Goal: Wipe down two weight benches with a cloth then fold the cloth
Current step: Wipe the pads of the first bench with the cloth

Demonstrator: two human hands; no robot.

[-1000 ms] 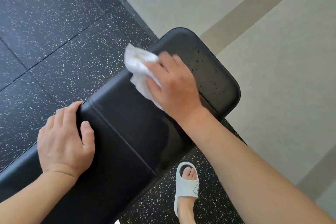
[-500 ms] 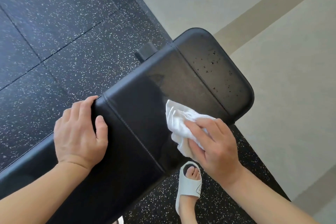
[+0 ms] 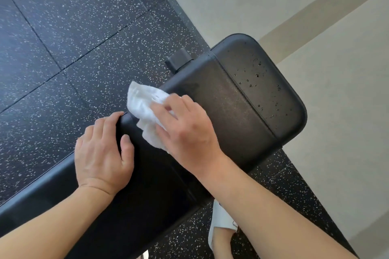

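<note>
A black padded weight bench [image 3: 235,107] runs diagonally from the lower left to the upper right. Water droplets dot its far end section [image 3: 263,82]. My right hand [image 3: 187,130] presses a crumpled white cloth [image 3: 143,107] onto the pad at the bench's far-side edge. My left hand [image 3: 101,151] rests flat on that same edge just left of the cloth, fingers curled over the side, thumb on top. Only one bench is in view.
Black speckled rubber floor tiles [image 3: 73,38] lie beyond the bench. Pale beige flooring [image 3: 336,111] with a tan stripe starts at the right. A black bench frame part [image 3: 179,62] sticks out under the pad. My foot in a white slipper [image 3: 221,223] stands below the bench.
My right hand has swept the cloth from the near edge of the pad back across to the far edge, close to my left hand. The left hand stays on the bench edge.
</note>
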